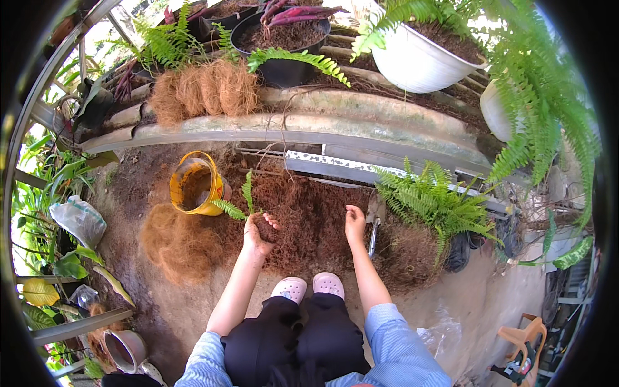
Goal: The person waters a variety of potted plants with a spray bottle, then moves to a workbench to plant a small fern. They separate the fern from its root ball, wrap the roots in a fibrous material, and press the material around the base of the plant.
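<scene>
My left hand (259,236) is closed around the dark soil ball of a fern seedling (247,193), whose small green fronds rise above my fingers. A heap of brown loose potting fibre (303,219) lies on the ground between my hands. Over its right side is my right hand (354,224), with fingers curled together; what they hold, if anything, is hidden. Just right of that hand, a metal tool (374,235) lies against a large fern clump (438,200) with a wide root mass (409,255).
A yellow bucket (216,208) stands left of the heap, with a pile of coconut fibre (174,248) below it. Ahead runs a ledge (361,113) carrying a black pot (284,71), a white pot (419,61) and fibre bundles (206,90). An orange-brown plastic item (529,342) sits lower right.
</scene>
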Available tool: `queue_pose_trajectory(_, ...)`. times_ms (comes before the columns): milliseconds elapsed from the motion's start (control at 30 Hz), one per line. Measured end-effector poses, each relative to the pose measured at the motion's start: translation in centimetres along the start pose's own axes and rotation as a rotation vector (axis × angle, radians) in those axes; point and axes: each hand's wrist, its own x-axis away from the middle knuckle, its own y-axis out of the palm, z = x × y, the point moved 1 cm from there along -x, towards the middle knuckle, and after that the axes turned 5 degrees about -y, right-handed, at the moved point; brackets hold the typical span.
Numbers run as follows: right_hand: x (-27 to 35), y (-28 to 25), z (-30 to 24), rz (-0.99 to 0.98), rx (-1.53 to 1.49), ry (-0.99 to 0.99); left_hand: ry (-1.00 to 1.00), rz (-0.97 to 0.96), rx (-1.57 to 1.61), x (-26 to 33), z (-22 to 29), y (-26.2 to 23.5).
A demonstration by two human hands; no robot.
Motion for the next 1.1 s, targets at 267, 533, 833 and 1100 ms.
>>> queue_pose_trajectory(267, 3.9, 6.3, 2.5, -0.244, 0.474, -0.216, -0.026, 0.097, -0.055, -0.5, 0.5, -1.4)
queue_pose_trajectory(533, 3.0, 4.5, 0.9, -0.277, 0.501, -0.279, -0.028, 0.108, -0.121, -0.8, 0.4, -1.2)
queue_pose_trajectory(833, 5.4, 1.9, 1.7, -0.527, 0.658, -0.261, -0.032, 0.105, -0.101, -0.6, -0.1, -0.9)
queue_pose_trajectory(1100, 2.6, 1.9, -2.8, -0.157, -0.9, 0.721, -0.012, -0.016, -0.132, 1.1, -0.5, 1.2)
